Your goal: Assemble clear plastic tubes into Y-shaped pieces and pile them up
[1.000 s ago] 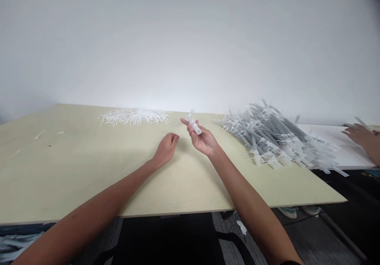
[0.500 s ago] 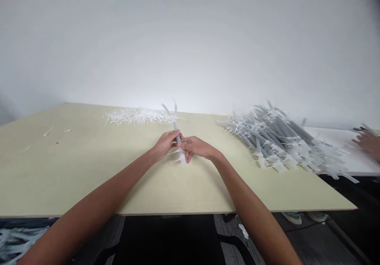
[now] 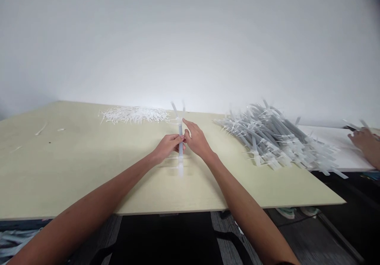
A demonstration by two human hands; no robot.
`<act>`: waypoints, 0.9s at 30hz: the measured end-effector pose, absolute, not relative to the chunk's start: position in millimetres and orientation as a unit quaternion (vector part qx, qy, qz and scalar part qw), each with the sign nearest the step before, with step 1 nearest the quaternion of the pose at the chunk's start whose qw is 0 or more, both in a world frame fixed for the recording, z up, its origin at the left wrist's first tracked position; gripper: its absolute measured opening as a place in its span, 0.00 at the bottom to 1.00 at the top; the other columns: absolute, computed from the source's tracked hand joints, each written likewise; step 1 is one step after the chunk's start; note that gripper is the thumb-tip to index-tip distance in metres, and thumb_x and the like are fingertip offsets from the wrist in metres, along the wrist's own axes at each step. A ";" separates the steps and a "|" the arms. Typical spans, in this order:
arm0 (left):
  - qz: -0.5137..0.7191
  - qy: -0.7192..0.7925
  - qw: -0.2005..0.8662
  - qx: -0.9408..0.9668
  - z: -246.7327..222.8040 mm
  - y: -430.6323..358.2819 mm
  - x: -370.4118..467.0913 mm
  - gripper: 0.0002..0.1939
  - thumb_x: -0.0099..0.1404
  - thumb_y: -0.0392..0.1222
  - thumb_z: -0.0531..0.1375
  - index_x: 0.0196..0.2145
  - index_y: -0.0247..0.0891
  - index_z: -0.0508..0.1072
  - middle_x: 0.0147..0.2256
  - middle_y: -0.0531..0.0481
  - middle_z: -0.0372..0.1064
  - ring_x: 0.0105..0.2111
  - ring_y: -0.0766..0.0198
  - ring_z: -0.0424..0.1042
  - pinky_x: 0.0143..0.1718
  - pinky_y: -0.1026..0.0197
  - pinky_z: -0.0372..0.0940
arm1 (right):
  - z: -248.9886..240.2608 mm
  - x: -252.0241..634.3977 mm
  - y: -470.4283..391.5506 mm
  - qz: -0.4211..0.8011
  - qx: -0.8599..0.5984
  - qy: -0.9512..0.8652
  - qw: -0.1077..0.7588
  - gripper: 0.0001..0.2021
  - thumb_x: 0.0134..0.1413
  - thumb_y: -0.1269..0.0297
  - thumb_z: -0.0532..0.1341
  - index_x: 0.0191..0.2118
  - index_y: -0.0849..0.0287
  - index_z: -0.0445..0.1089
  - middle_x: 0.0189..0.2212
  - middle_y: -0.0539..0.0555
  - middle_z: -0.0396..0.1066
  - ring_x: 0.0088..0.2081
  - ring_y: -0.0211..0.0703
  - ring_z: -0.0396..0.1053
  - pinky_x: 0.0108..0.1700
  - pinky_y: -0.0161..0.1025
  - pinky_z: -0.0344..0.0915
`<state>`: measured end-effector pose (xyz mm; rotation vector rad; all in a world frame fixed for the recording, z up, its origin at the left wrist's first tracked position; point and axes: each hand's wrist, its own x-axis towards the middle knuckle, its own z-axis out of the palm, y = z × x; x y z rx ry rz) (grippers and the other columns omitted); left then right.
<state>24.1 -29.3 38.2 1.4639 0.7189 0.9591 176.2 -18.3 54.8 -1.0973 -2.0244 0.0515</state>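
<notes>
A grey tube (image 3: 181,148) stands nearly upright in front of me, over the table. Two thin prongs rise from its top, and a translucent whitish piece (image 3: 180,166) forms its lower end. Thin white ties stick out sideways near both ends. My left hand (image 3: 169,146) pinches the tube about its middle between thumb and fingers. Just to the right is my right hand (image 3: 197,140), its index finger stretched up beside the tied upper joint and its thumb apart by the tube. Whether those fingertips touch the tube is unclear.
A heap of similar grey tubes (image 3: 267,132) lies on the right of the table (image 3: 74,178). Loose white cable ties (image 3: 135,115) are piled at the back. At far right, another person's hand (image 3: 365,142) holds grey strips. More grey pieces (image 3: 14,241) sit below at left.
My right hand has come off the tube's lower part and moved up beside its upper joint, fingers spreading. The tube is more upright now, still in my left hand.
</notes>
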 end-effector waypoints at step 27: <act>0.421 0.296 0.591 0.621 45.1 -40.3 26.5 0.34 0.62 0.66 0.45 0.37 0.32 0.74 0.25 0.44 0.70 0.23 0.62 0.71 0.32 0.57 0.66 | 79.2 191.6 -21.2 0.441 -0.432 -0.559 0.554 0.20 0.48 0.44 0.59 0.27 0.58 0.63 0.13 0.45 0.55 0.14 0.32 0.53 0.16 0.32 0.50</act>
